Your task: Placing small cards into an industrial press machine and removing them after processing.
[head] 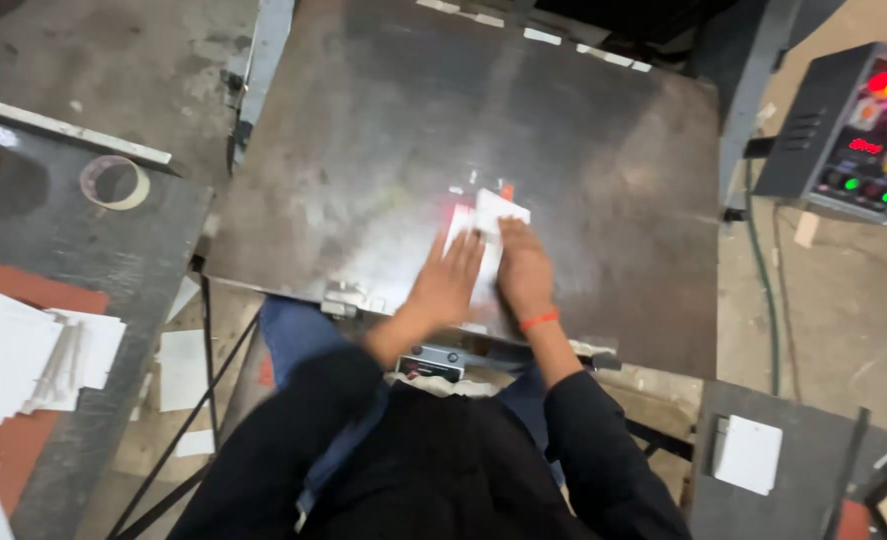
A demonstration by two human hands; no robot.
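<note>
Both hands press flat, fingers spread, on a small stack of white cards lying on the grey metal surface: the left hand on its near left part, the right hand on its right edge. Neither is clamped; palms rest on top. Squaring or positioning the stack seems the step in hand, though blur hides the edges. Sliding it onward calls for even pressure from both palms. More white cards lie far left.
</note>
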